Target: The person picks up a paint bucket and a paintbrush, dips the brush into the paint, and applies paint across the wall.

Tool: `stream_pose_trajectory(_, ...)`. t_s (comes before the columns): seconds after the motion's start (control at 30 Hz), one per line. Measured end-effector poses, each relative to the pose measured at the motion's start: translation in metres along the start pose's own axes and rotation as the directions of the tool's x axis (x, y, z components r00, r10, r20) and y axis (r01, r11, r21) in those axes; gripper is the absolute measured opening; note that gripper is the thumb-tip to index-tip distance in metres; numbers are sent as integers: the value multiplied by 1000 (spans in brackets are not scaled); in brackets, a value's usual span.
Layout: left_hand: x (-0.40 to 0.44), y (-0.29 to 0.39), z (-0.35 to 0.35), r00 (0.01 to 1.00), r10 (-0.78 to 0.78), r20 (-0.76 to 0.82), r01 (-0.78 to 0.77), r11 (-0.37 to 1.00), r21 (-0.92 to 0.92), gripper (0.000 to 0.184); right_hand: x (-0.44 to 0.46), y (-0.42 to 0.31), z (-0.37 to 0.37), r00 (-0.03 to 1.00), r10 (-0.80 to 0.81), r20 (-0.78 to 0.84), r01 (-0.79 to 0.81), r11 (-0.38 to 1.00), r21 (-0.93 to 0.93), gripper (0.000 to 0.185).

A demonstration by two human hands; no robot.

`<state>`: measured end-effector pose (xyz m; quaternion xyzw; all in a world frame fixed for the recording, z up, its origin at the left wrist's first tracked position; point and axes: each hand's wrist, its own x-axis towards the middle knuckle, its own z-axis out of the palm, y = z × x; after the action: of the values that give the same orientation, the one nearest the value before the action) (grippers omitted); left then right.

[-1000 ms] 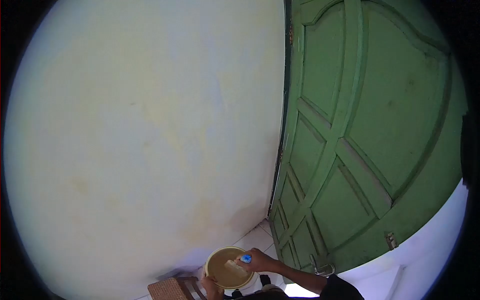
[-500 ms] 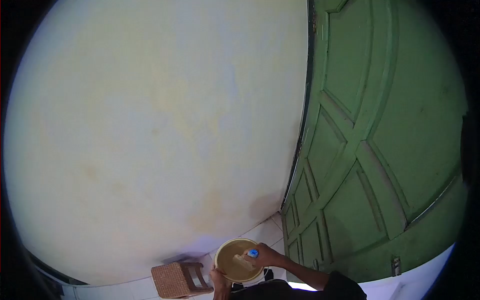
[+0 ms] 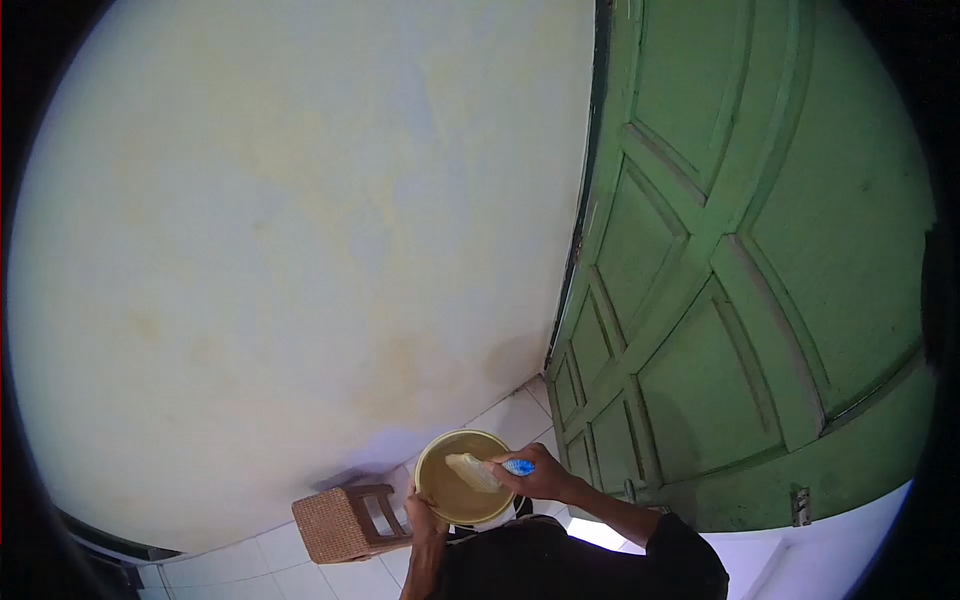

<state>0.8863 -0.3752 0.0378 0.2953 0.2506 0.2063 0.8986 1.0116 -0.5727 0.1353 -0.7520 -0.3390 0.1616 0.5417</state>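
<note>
My right hand (image 3: 537, 473) is closed around the blue handle of a brush (image 3: 518, 467). The brush's pale, wide head (image 3: 472, 472) lies over the inside of a round yellowish bucket (image 3: 421, 462). Murky, brownish liquid shows in the bucket. With its fingers wrapped over the rim, my left hand (image 3: 424, 515) grips the bucket's left side.
A brown woven stool (image 3: 330, 525) stands on the white tiled floor (image 3: 285, 548) left of the bucket. Ahead is a pale, stained wall (image 3: 300, 250). A green panelled door (image 3: 700, 400) with a metal handle and latch rises on the right.
The view has shifted, showing more of the floor and stool. The brush in my right hand has turned, its blue handle now seen from the side. My left hand still holds the rim.
</note>
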Motion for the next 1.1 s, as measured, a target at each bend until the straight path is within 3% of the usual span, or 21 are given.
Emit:
stream_pose_trajectory(0.2,28,2,-12,995,-77,64,78,997,-13,60,7,-11,-15,988,152,-1,-152,987,49,21)
stream_pose_trajectory(0.43,43,-6,-7,987,-115,108,112,993,35,64,10,3,-13,993,69,-97,-67,997,23,22)
stream_pose_trajectory(0.53,53,-12,-9,979,-155,133,160,987,-24,56,13,4,-17,973,167,-161,-144,979,142,22)
stream_pose_trajectory(0.67,40,-15,21,998,-69,7,69,998,-6,40,12,9,-20,975,132,-180,-139,990,-26,21)
stream_pose_trajectory(0.73,44,-17,18,987,-146,-66,148,988,39,37,13,0,-26,985,113,-128,-118,993,-27,21)
stream_pose_trajectory(0.87,57,-29,1,991,-131,7,131,991,25,40,14,24,-16,972,-57,-230,60,998,4,20)
stream_pose_trajectory(0.9,64,-30,2,986,-164,-13,163,985,-61,40,14,22,-18,982,35,-187,-38,999,-15,20)
stream_pose_trajectory(0.97,62,-33,-1,986,-166,-16,166,986,-23,40,10,27,-15,972,160,-169,-166,986,-23,21)
stream_pose_trajectory(1.07,60,-22,28,988,-156,-13,156,987,47,40,13,19,-19,974,131,-184,-144,988,-62,20)
stream_pose_trajectory(1.1,59,-21,31,991,-135,-28,136,987,81,39,14,26,-18,980,1,-199,-30,989,-143,18)
